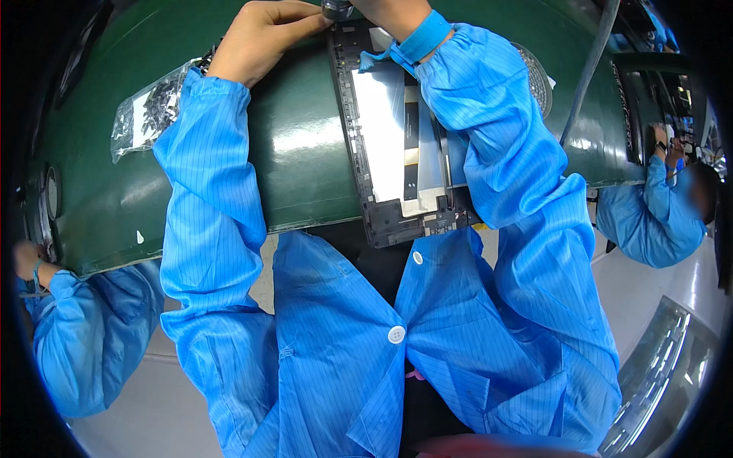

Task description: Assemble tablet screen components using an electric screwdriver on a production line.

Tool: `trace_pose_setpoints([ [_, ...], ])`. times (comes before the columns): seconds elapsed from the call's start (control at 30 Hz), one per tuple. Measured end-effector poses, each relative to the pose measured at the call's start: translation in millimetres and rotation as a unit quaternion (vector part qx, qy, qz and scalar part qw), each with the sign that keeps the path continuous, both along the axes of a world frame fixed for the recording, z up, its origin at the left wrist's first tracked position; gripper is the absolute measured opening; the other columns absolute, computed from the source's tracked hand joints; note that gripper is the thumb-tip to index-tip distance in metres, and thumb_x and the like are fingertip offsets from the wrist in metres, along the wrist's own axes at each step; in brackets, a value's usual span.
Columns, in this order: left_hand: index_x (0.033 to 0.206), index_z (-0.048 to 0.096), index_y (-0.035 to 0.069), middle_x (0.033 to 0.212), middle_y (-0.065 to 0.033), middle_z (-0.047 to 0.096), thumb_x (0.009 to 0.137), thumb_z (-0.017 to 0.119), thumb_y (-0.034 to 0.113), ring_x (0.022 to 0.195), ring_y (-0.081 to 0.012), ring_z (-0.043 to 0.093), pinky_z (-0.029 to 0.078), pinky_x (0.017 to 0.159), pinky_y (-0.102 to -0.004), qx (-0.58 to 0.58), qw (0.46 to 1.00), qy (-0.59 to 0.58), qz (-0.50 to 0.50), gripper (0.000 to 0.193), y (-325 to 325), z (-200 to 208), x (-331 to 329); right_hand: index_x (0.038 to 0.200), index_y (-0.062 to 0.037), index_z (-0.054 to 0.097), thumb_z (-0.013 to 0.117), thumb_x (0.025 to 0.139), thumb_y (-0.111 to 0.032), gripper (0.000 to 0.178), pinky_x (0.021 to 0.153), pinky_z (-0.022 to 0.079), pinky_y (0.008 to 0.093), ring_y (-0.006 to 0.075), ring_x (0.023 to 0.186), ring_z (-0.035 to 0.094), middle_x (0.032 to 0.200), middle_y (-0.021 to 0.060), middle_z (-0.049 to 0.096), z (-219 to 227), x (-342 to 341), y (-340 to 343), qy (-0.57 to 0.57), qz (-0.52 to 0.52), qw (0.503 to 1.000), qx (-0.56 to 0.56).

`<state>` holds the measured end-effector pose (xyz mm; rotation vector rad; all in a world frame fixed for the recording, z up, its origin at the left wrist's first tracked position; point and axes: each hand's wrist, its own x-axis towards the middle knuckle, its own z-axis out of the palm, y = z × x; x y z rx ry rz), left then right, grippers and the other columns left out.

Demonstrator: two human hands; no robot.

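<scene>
A flat, dark-framed electronic device (383,137), like an opened tablet, lies with its inner side up and its near end past the table edge. A bright silvery sheet and dark strips show inside it. My left hand (256,38) is at its far left corner, thumb and finger pinched together; what they hold is too small to make out. Beside those fingertips stands a short dark metallic cylinder (337,9), cut off by the upper edge. My right hand (393,11), with a blue wrist strap, reaches over the device's far end; its fingers are out of the picture.
Left on the green table (305,175) lies a clear plastic bag (153,111) of small dark parts. A round, perforated-looking object (537,80) sits behind my right sleeve, near a grey cable (592,69). Blue-sleeved people work at left (95,336) and right (657,210).
</scene>
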<state>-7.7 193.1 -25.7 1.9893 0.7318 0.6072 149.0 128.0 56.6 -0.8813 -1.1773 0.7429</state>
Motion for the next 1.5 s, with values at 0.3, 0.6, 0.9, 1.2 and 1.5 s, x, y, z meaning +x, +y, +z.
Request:
trace_pose_setpoints([
  [0.3,0.114,0.073,-0.006,0.103,-0.0112,0.075,0.095,0.069,0.012,0.098,-0.0168,0.069,0.051,0.093,-0.0278,-0.023,1.0,-0.008,0.003,0.026,-2.8,3.3,2.9,0.071,-0.0053,0.063,0.07,0.096,-0.021,0.03,0.04,0.037,0.0247,0.007,0.043,0.051,0.054,-0.0005,0.056,-4.0,1.1,4.7,0.015,-0.011,1.0,0.014],
  [0.6,0.108,0.074,-0.001,0.095,-0.0157,0.074,0.094,0.07,0.017,0.088,-0.0278,0.071,0.054,0.082,-0.0339,0.2,0.95,-0.039,0.238,0.024,-73.8,67.2,-8.3,0.085,-0.0042,0.065,0.072,0.096,-0.02,0.021,0.04,0.036,0.0251,0.0068,0.043,0.051,0.057,-0.0003,0.058,-1.4,-0.5,2.0,0.049,-0.004,0.999,-0.022],
  [0.9,0.128,0.066,0.007,0.135,-0.0252,0.058,0.077,0.084,0.046,0.112,-0.0523,0.06,0.052,0.095,-0.0569,0.337,0.924,0.159,0.085,0.067,-269.3,36.7,-4.9,0.107,0.0016,0.069,0.076,0.092,-0.015,0.024,0.052,0.052,0.026,0.0114,0.057,0.064,0.073,0.0033,0.067,10.6,22.3,3.4,0.023,-0.002,1.0,-0.002],
  [1.2,0.125,0.063,0.005,0.133,-0.0248,0.059,0.086,0.074,0.05,0.099,-0.0483,0.067,0.057,0.085,-0.0492,0.313,0.89,0.306,0.128,0.06,-69.6,50.8,43.8,0.118,0.0073,0.065,0.063,0.084,0.002,0.035,0.043,0.046,0.0284,0.013,0.049,0.059,0.11,0.0156,0.074,59.4,159.3,-73.0,0.093,-0.17,0.98,0.054],
  [1.5,0.128,0.061,0.006,0.135,-0.0202,0.057,0.094,0.068,0.047,0.12,-0.043,0.059,0.049,0.102,-0.0465,0.321,0.909,0.245,0.105,0.054,169.3,8.9,65.5,0.111,0.0083,0.07,0.059,0.081,0.002,0.033,0.046,0.046,0.0263,0.0116,0.05,0.058,0.103,0.0136,0.074,36.8,219.5,-114.4,0.097,-0.316,0.943,0.028],
])
